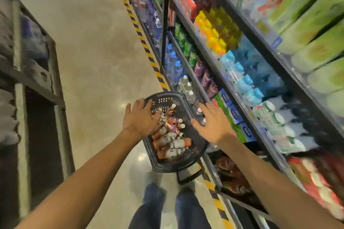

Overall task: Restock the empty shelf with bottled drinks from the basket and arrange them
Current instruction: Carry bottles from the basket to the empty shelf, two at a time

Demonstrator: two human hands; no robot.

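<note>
Both grips released, fingers spread: left hand (140,118) and right hand (214,124) over black basket (193,135) on floor; bottled drinks (170,140) piled inside, under and between them; stocked shelf (230,87) beyond right grip.

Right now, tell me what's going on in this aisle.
A person stands in a shop aisle over a black basket on the floor, filled with bottled drinks lying on their sides. Both hands reach down, fingers spread: the left hand is over the bottles, the right hand over the basket's right edge. Neither holds a bottle yet. The shelves to the right are stocked with drinks.
</note>
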